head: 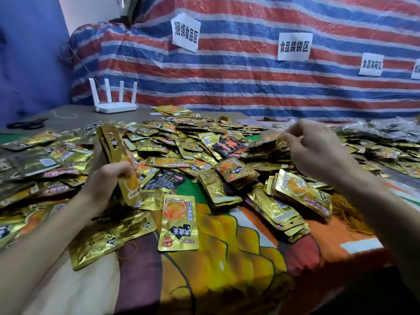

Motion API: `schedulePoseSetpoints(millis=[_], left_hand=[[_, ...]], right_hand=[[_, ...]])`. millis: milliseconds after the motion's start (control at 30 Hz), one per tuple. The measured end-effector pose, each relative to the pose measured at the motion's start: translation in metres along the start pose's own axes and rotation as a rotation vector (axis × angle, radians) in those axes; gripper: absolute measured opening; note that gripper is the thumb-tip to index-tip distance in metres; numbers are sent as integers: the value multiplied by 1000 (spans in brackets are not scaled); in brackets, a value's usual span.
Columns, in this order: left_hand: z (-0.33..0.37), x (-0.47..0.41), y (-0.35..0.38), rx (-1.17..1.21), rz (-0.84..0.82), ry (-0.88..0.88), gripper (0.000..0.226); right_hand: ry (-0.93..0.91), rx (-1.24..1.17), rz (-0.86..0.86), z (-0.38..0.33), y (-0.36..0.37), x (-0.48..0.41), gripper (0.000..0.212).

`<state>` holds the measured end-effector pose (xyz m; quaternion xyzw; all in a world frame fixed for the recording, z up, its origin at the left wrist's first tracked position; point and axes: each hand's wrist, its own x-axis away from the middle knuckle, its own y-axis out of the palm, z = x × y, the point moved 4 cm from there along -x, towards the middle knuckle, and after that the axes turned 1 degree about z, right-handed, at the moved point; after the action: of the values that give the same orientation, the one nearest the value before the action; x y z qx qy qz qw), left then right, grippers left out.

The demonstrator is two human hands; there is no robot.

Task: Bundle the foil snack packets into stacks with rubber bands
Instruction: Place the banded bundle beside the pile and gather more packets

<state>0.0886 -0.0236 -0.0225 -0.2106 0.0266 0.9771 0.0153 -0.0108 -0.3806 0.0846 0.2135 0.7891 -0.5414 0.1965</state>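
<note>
A big heap of gold foil snack packets (186, 142) covers the table. My left hand (109, 180) grips a stack of gold packets (116, 153) held upright on edge at the left. My right hand (316, 146) is raised over the right of the heap, fingertips pinched on the edge of a gold packet (266, 138) lying on the pile. Bundled stacks (302, 196) lie in front of it. One single packet (179, 221) lies face up near the front, and a loose rubber band (127, 250) rests on the cloth to its left.
A white router (114, 100) with several antennas stands at the back left. Black scissors (27, 124) lie at the far left edge. A striped tarp with paper signs (185, 32) forms the back wall. A pile of orange rubber bands (350, 212) sits at right.
</note>
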Motion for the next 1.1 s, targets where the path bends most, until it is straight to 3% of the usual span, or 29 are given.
schedulePoseSetpoints(millis=[67,300,433,567,700,900,1000,1100], left_hand=[[2,2,0,47,-8,-30,31],[4,7,8,331,-122,-304,34],[3,9,9,471,-203,-481,39],[-2,6,4,365,-201,-484,64],[-9,5,3,305,-169,-520,56],[-6,4,2,416,-337,-519,51],[0,8,4,515,-476,-538,48],[6,11,4,676,-546,-541,45]], right_hand=[[-59,-148,-72,-36,23,-4,19],[-56,-601,-440,-143,131,-9,37],[44,-755,-367,-162,178,-13,37],[100,-978,-285,-165,200,-11,28],[-31,-850,-186,-163,208,-13,22],[-54,-833,-195,-158,210,-12,21],[58,-990,-415,-154,211,-9,35],[190,-1388,-733,-154,206,-5,47]])
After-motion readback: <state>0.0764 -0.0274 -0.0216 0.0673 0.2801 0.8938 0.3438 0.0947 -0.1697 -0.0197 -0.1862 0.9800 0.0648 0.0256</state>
